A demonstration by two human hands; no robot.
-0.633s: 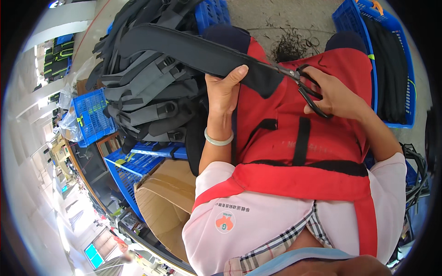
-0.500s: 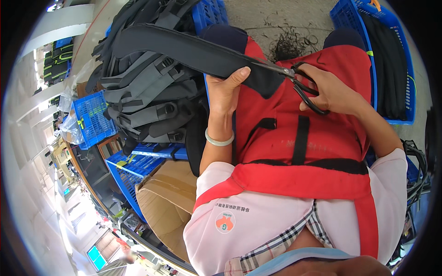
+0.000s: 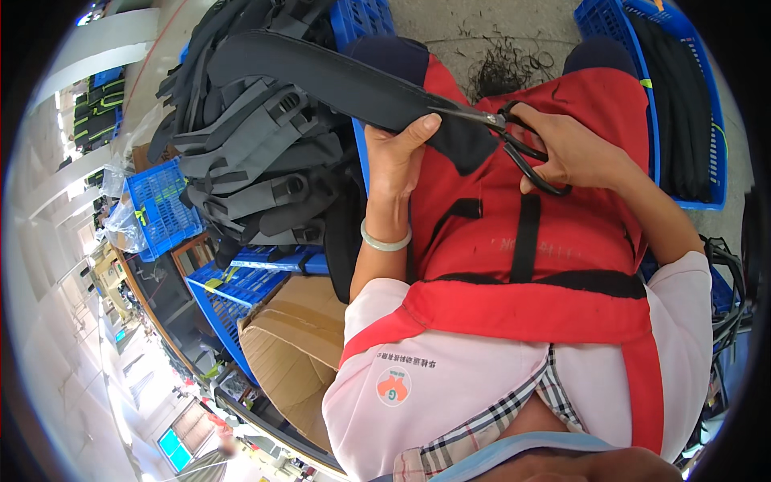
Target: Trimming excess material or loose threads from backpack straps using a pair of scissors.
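Note:
A long, dark grey padded strap [image 3: 321,79] with a curved outline stretches from the upper left to above my lap. My left hand [image 3: 399,153] grips its lower edge near the right end, thumb on top and the other fingers hidden beneath. In my right hand [image 3: 574,153] is a pair of scissors [image 3: 526,165] with black handles, fingers through the loops. The handles are spread, and the blades lie along the strap's upper edge near its right end. Past the blades, a flat dark end piece of the strap hangs over my red apron [image 3: 490,249].
Grey and black straps with buckles [image 3: 249,153] are heaped at my left, above blue crates [image 3: 233,289] and a cardboard box [image 3: 293,337]. At my right stands a blue crate [image 3: 654,173] of long black pieces. Black trimmings [image 3: 506,72] lie on the floor ahead.
The scissors have shifted slightly left and up along the strap's edge, my right hand moving with them. The strap's far end has tilted a little; my left hand keeps its hold.

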